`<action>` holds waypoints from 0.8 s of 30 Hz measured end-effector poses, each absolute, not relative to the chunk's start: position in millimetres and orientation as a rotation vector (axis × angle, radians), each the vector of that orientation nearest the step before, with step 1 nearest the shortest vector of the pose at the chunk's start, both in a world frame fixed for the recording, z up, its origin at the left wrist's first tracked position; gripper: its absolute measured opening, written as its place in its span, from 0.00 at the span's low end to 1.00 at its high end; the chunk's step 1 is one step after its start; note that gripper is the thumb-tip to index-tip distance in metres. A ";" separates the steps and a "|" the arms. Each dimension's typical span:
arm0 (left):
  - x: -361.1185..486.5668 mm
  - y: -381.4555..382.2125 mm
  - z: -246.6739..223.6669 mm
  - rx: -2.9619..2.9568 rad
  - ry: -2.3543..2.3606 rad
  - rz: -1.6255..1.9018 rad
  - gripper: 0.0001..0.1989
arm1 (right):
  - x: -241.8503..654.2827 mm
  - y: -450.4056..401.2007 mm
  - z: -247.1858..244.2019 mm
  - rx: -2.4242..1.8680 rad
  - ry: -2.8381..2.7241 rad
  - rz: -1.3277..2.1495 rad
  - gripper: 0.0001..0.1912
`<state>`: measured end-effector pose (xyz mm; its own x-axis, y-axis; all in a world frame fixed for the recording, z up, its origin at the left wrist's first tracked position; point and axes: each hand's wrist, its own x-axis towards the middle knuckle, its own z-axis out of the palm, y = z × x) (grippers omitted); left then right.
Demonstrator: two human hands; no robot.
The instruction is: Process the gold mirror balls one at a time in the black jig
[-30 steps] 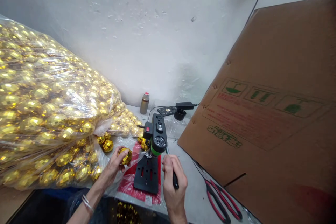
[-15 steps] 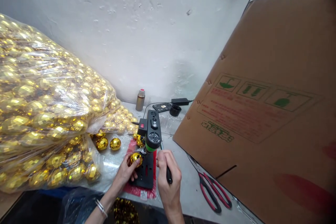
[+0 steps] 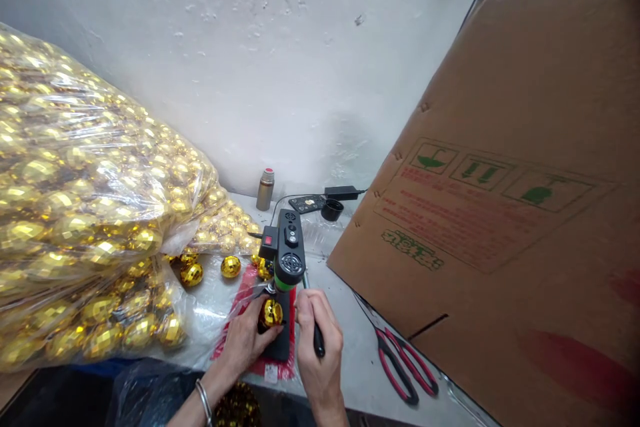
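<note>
Between the thumb and fingers of my left hand (image 3: 246,335) is a gold mirrored ball (image 3: 273,313). It sits over the black base plate (image 3: 279,345), just under the head of a small black bench drill (image 3: 290,250) with a green band. My right hand (image 3: 321,340) is closed around the black-gripped lever (image 3: 319,339) at the machine's right side. Loose gold balls lie close by on the plastic sheet, one standing apart (image 3: 231,267). A red plastic sheet (image 3: 279,371) lies beneath the base.
A clear bag of gold balls (image 3: 75,207) fills the left. A large cardboard box (image 3: 500,213) leans at the right, with red-handled scissors (image 3: 404,363) before it. A bottle (image 3: 265,189), a black cap (image 3: 331,210) and a power adapter (image 3: 341,193) stand near the wall.
My left hand has moved right with the gold ball, bringing it under the drill head. A loose ball behind it has shifted right. My right hand stays on the lever.
</note>
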<state>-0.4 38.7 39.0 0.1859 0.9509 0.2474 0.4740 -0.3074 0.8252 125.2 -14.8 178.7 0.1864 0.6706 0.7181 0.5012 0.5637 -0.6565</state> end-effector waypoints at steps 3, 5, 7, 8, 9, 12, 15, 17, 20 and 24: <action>3.6 41.4 35.7 1.994 1.381 1.019 0.25 | 126.4 -15.4 177.9 -1.049 -1.478 0.150 0.13; 4.8 43.0 35.0 2.037 1.365 1.008 0.25 | 127.2 -15.7 175.4 -1.031 -1.495 0.134 0.12; 4.5 43.2 35.9 2.040 1.335 0.972 0.25 | 128.1 -15.7 170.7 -1.019 -1.507 0.110 0.12; 4.1 42.9 36.8 2.029 1.325 0.949 0.24 | 128.5 -15.5 167.4 -1.012 -1.514 0.092 0.11; 3.6 42.4 37.8 2.013 1.319 0.929 0.23 | 128.9 -15.2 163.6 -1.003 -1.523 0.071 0.11; 2.7 41.2 39.8 1.971 1.321 0.887 0.23 | 129.1 -13.3 150.9 -0.952 -1.543 -0.006 0.12; 3.0 41.0 39.7 1.954 1.321 0.866 0.24 | 127.2 -10.9 140.6 -0.940 -1.517 -0.052 0.14; 3.6 41.2 38.9 1.958 1.315 0.861 0.22 | 125.0 -9.4 136.4 -0.954 -1.468 -0.059 0.14; 4.4 41.1 37.7 1.973 1.310 0.869 0.22 | 122.7 -7.6 132.7 -0.954 -1.411 -0.060 0.14; 4.5 40.4 37.2 1.978 1.316 0.861 0.23 | 123.2 -6.8 128.6 -0.941 -1.419 -0.058 0.15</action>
<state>4.5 40.4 37.2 0.2965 0.9371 0.1843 0.5442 -0.3244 0.7737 123.2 -6.8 128.6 0.2127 0.4874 0.8469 0.5545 0.6535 -0.5153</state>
